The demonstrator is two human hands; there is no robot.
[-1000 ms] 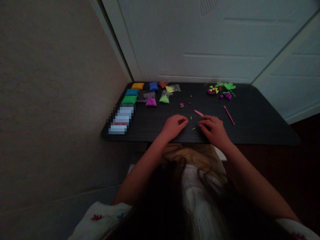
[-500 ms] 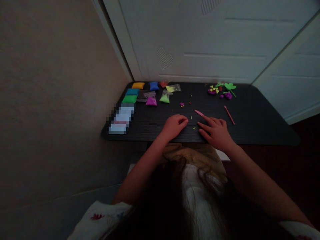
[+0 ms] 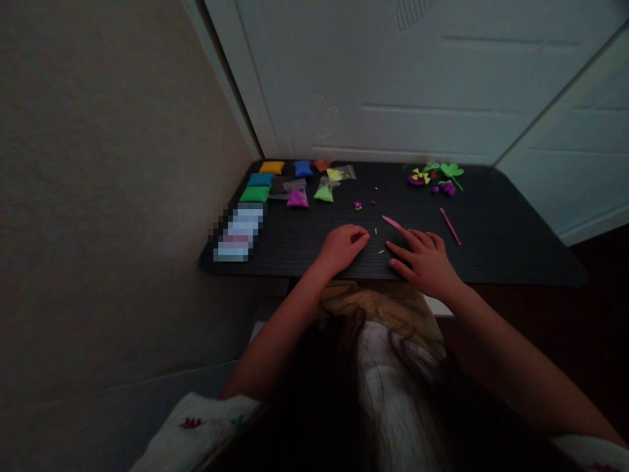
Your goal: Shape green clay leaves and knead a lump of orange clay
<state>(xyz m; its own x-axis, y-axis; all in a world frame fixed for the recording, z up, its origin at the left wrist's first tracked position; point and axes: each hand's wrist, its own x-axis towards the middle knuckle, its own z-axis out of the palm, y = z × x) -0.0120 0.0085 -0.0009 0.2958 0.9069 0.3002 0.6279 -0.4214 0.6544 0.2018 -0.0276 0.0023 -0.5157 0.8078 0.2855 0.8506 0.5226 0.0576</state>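
Right hand (image 3: 426,265): fingers now fanned out, bunched together a second ago.
Left hand (image 3: 346,248): loosely curled at the black wood-grained bench (image 3: 295,246); cannot tell whether it grips anything.
Two thin bright-green strips (image 3: 381,252): on the bench, between the hands.
Slim pink flat-bladed tool (image 3: 391,222): near end at the right hand's fingertips.
Thin pink rod (image 3: 451,227): farther right, apart.

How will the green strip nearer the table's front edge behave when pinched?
The green strip looks tiny and thin, so probably very light. Its colour resembles the bagged light green material, perhaps soft clay, so it may squash.
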